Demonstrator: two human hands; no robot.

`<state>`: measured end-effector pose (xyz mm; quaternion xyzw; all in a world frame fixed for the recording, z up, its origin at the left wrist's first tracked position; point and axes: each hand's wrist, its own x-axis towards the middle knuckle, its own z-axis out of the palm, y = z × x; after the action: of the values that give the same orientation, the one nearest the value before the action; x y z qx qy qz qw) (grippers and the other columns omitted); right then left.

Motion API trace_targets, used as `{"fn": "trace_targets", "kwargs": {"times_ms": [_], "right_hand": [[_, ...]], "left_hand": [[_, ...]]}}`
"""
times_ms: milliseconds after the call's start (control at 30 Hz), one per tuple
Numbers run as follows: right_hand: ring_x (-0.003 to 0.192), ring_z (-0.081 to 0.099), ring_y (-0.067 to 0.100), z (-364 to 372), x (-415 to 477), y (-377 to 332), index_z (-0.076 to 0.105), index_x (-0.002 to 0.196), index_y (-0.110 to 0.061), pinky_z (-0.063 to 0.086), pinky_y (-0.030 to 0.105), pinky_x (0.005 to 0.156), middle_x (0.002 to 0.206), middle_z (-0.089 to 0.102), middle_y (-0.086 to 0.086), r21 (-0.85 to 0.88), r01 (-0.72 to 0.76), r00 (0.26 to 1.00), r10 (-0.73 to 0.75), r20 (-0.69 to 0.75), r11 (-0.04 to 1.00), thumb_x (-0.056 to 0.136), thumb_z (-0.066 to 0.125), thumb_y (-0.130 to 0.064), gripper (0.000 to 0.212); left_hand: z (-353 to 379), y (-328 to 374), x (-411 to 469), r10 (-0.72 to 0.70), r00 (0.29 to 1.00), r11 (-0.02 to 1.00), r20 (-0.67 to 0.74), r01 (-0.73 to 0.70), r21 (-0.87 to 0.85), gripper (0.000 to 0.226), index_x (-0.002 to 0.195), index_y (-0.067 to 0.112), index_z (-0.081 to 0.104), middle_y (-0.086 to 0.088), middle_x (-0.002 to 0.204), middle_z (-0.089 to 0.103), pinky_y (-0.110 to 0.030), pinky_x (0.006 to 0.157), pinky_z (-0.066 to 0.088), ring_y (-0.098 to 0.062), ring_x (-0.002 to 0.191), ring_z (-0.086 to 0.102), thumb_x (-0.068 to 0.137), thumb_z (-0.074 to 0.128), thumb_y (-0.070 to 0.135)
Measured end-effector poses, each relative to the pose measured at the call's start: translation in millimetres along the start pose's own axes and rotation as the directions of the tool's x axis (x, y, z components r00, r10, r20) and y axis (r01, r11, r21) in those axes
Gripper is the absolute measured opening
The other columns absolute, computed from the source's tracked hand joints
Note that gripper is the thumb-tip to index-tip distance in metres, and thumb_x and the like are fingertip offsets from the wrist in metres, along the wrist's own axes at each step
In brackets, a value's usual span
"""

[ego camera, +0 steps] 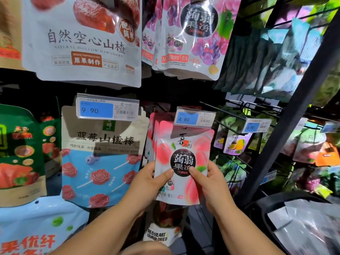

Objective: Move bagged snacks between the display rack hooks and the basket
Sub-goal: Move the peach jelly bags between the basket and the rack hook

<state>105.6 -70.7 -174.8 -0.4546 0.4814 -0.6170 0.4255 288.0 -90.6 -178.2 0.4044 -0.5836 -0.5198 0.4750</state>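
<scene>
While the price tag hides its top, left hand and right hand pinch the peach bag.

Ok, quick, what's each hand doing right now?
Left hand: gripping the peach jelly pouch by its left edge.
Right hand: gripping the same pouch's right edge.

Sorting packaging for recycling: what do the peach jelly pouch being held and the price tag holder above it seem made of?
Peach jelly pouch: likely thin plastic film, printed, satin-glossy; soft glare patches on its face.
Price tag holder: likely clear rigid plastic, glossy; the blue label shows through it, and its edges glint.
</scene>
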Motion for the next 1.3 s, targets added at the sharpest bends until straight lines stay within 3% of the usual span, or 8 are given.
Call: {"fn": "trace_targets", "kwargs": {"times_ms": [367,500,600,700,833,967,1067,1300], "right_hand": [[0.098,0.072,0.032,1.7,12.6,-2.6,0.064,0.113,-0.014,0.053,0.056,0.094,0.106,0.075,0.011,-0.074,0.006,1.0,-0.006,-0.004,0.997,0.088,0.07,-0.008,0.026],[0.098,0.072,0.028,4.4,15.1,0.1,0.066,0.108,-0.022,0.053,0.056,0.093,0.105,0.075,0.006,-0.12,0.025,0.999,-0.028,-0.023,0.992,0.081,0.078,-0.019,0.03],[0.09,0.072,0.019,6.8,16.2,2.4,0.062,0.101,-0.026,0.056,0.05,0.089,0.096,0.075,0.0,-0.216,0.063,0.992,-0.085,-0.096,0.974,0.081,0.08,-0.019,0.028],[0.085,0.064,0.005,5.6,11.8,6.8,0.051,0.101,-0.032,0.053,0.019,0.077,0.098,0.066,-0.003,-0.372,0.102,0.969,-0.176,-0.171,0.922,0.079,0.082,-0.025,0.038],[0.122,0.048,0.004,-4.5,10.1,21.7,0.032,0.135,-0.039,0.042,0.029,0.103,0.136,0.047,-0.009,-0.499,0.133,0.974,-0.205,-0.092,0.857,0.081,0.076,-0.037,0.07],[0.133,0.041,0.0,-4.1,14.0,23.3,0.016,0.136,-0.06,0.037,0.03,0.11,0.144,0.038,-0.027,-0.511,0.118,0.993,-0.095,0.071,0.852,0.092,0.067,-0.026,0.075],[0.142,0.031,0.004,-0.2,26.7,21.6,0.01,0.154,-0.04,0.03,0.032,0.116,0.155,0.028,-0.02,-0.566,0.126,0.992,-0.086,0.097,0.815,0.093,0.062,-0.037,0.08],[0.129,0.04,0.004,7.0,56.6,16.2,0.006,0.156,-0.03,0.033,0.02,0.095,0.139,0.039,-0.016,-0.639,0.064,0.995,0.003,0.103,0.766,0.099,0.056,-0.026,0.076]], "left_hand": [[4.1,6.8,4.3,0.082,0.994,0.989,-0.067,-0.073,0.132,0.006,0.095,0.028,0.06,0.013,0.086,0.069,-0.003,0.054,0.04,0.015,0.068,0.061,0.092,0.065,0.028],[5.0,3.0,5.7,0.12,0.985,0.976,-0.124,-0.094,0.196,0.018,0.101,0.03,0.057,0.013,0.092,0.068,-0.007,0.064,0.044,0.008,0.08,0.063,0.089,0.069,0.034],[8.7,-8.4,8.4,0.154,0.971,0.964,-0.183,-0.107,0.244,0.077,0.134,0.035,0.033,0.008,0.126,0.056,-0.034,0.092,0.051,-0.013,0.11,0.06,0.072,0.078,0.043],[15.2,-11.1,4.8,0.261,0.951,0.906,-0.164,-0.183,0.382,0.105,0.142,0.053,0.006,0.015,0.14,0.022,-0.027,0.101,0.035,-0.005,0.123,0.036,0.073,0.083,0.031],[18.3,-22.4,10.0,0.338,0.94,0.805,-0.04,-0.267,0.53,0.106,0.139,0.059,-0.008,0.02,0.142,0.004,-0.016,0.094,0.026,0.002,0.115,0.023,0.081,0.077,0.034],[19.3,-24.1,18.3,0.276,0.96,0.812,-0.041,-0.211,0.544,0.101,0.13,0.068,-0.014,0.02,0.145,-0.001,-0.018,0.087,0.033,-0.002,0.109,0.032,0.085,0.072,0.038],[21.0,-24.3,28.6,0.267,0.962,0.823,-0.063,-0.194,0.534,0.101,0.13,0.067,-0.015,0.02,0.144,0.0,-0.019,0.085,0.036,-0.005,0.105,0.039,0.086,0.071,0.035],[21.6,-21.8,56.7,0.178,0.971,0.811,-0.157,-0.054,0.583,0.086,0.154,0.037,0.008,0.001,0.159,-0.007,-0.034,0.104,0.038,-0.027,0.14,0.034,0.091,0.066,0.031]]}}
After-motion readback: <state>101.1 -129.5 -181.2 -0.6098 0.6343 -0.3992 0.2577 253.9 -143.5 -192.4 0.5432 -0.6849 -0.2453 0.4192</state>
